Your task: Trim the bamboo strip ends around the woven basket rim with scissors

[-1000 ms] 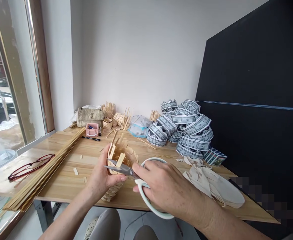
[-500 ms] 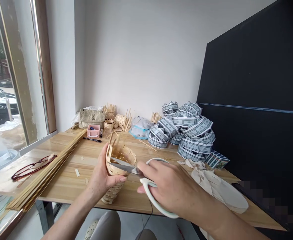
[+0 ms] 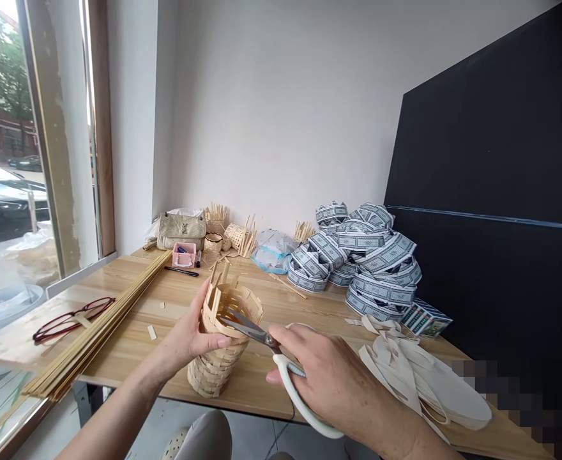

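Note:
My left hand [image 3: 192, 338] is wrapped round the upper part of a woven wood-strip basket [image 3: 214, 367], thumb across its front and fingers hidden behind. The basket stands tilted at the table's near edge, with a few strip ends rising from the left of its rim. In my right hand [image 3: 326, 370] is a pair of scissors [image 3: 257, 332] with white handles, my fingers through the loops. Their blades are slightly apart and lie over the basket's mouth at the right front of the rim.
Left of the basket lie a bundle of thin strips [image 3: 113, 313] and red-framed glasses [image 3: 73, 319]. Behind are a pink box [image 3: 184, 255], a beige handbag [image 3: 181, 231] and smaller baskets [image 3: 235, 236]. Rolls of patterned ribbon [image 3: 357, 255] and pale cloth strips [image 3: 400, 364] occupy the right.
The scissors' blades have shifted right and inward from the left front of the rim, their points now inside the basket's mouth. The view has also turned slightly left.

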The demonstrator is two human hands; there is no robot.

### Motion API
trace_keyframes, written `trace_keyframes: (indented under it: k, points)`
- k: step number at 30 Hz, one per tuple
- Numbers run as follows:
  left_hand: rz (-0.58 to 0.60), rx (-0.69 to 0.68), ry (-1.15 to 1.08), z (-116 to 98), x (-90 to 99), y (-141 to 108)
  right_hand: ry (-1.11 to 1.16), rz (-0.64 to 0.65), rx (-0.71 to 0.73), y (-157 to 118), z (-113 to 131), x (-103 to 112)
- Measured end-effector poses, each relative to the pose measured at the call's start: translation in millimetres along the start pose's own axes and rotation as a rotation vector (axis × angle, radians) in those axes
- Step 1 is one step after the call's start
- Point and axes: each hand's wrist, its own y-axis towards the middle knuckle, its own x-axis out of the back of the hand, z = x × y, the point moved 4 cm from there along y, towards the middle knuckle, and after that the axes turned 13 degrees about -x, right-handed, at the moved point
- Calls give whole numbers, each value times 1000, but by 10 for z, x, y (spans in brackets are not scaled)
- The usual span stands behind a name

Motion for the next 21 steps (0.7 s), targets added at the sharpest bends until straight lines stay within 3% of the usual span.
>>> trace_keyframes:
  k: [3, 8, 15, 21]
  points:
    - [-48, -78, -16, 46, -20, 34, 10, -11, -2, -20, -13, 49]
    - [-249, -163, 105, 137, -51, -17, -28, -21, 0, -65, 17, 95]
    - [-195, -201, 115, 39, -159, -28, -72, -25, 42, -27, 123, 125]
    - [-221, -167, 129, 101, -133, -63, -145, -33, 101, -2, 157, 154]
